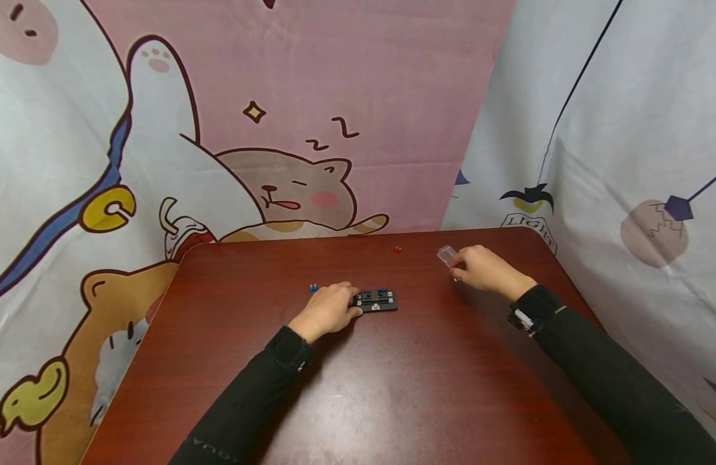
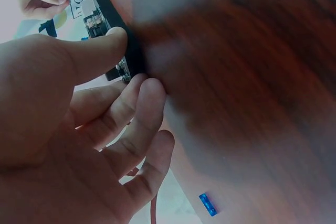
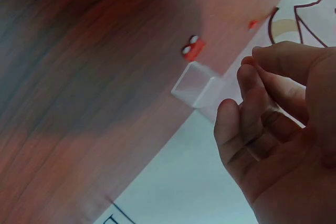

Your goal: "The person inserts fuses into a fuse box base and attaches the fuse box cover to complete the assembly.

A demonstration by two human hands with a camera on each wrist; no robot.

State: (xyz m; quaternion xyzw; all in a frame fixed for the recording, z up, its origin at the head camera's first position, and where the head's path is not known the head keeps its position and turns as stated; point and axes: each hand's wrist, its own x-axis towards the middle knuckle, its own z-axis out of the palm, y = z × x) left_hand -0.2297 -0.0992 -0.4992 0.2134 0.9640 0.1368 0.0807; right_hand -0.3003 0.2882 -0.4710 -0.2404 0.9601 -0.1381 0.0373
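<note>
Fuse block (image 1: 376, 300), black, flat and rectangular, lies mid-surface, its left end pinched by the left hand (image 1: 327, 310), thumb and fingers curled. At two o'clock the right hand (image 1: 484, 269) grips a clear plastic cover (image 1: 446, 254) above the glossy reddish wood surface (image 1: 392, 387).

Dark red-brown wood-grain bench (image 1: 392, 387); black fuse block (image 1: 377, 300); clear cover (image 1: 446, 255); small blue fuse (image 1: 313, 289); small red fuse (image 1: 397, 249); black sleeves (image 1: 613, 381).
</note>
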